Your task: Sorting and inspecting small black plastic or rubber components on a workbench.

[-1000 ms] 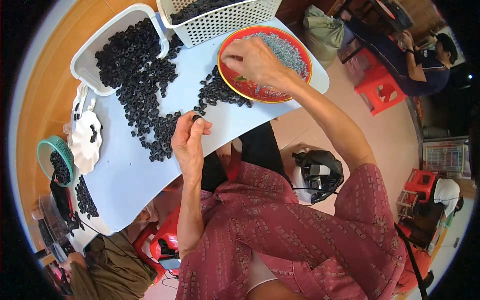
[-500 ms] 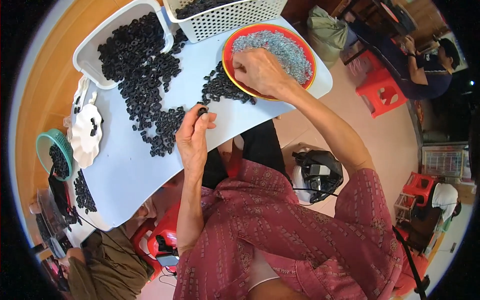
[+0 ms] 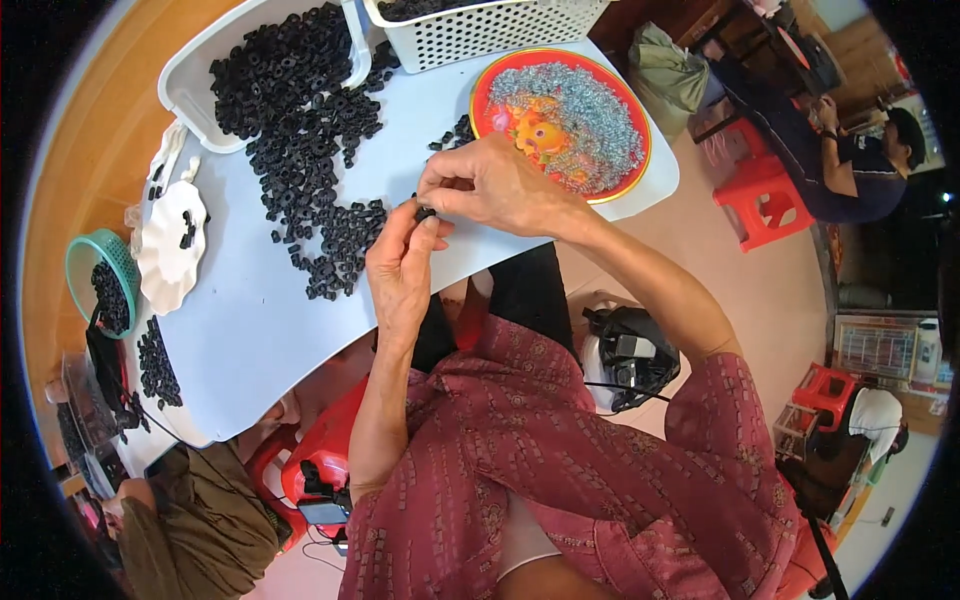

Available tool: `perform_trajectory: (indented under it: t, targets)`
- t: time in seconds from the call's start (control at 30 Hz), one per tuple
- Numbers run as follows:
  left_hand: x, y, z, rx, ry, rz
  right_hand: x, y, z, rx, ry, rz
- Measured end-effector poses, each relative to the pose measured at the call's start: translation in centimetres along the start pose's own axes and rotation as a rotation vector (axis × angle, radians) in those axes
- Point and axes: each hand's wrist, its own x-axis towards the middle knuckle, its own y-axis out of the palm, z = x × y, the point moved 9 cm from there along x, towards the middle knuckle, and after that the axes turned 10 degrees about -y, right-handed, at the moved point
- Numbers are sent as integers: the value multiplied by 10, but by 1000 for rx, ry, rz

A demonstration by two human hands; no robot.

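Observation:
Between the thumb and fingers of my left hand (image 3: 400,270) is a small black plastic part (image 3: 426,214), held over the near edge of the table. My right hand (image 3: 505,190) is closed in a pinch right at that part, and its fingertips hide whatever they hold. Just beyond my right hand lies a red plate (image 3: 481,92) with a yellow rim and an orange printed pattern. It carries a heap of small shiny silvery pieces (image 3: 590,110). Many loose black parts (image 3: 325,215) like the held one spread over the table left of my hands.
A grey tub (image 3: 182,95) spills black parts onto the pale blue table (image 3: 260,350). Behind stands a white perforated basket (image 3: 490,38). At left are a white scalloped dish (image 3: 168,262) and a green basket (image 3: 122,262). One person sits lower left, another far right by red stools (image 3: 755,205).
My right hand has moved from the silvery pieces on the plate, left and nearer, to the part in my left hand. The plate's pattern now shows. The whole view has shifted slightly.

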Motion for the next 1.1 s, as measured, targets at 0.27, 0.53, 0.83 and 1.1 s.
perform_trajectory:
  t: [0.27, 0.53, 0.83, 1.1]
  targets:
    - [1, 2, 0, 26, 13, 30, -2, 7, -4, 65, 45, -76]
    - [0, -4, 0, -58, 34, -12, -9, 9, -11, 138, 4, -263]
    - [-1, -7, 2, -39, 4, -16, 40, -18, -31, -772, -178, 18]
    - [-2, -6, -1, -43, -8, -18, 46, -1, -33, -839, -99, 154]
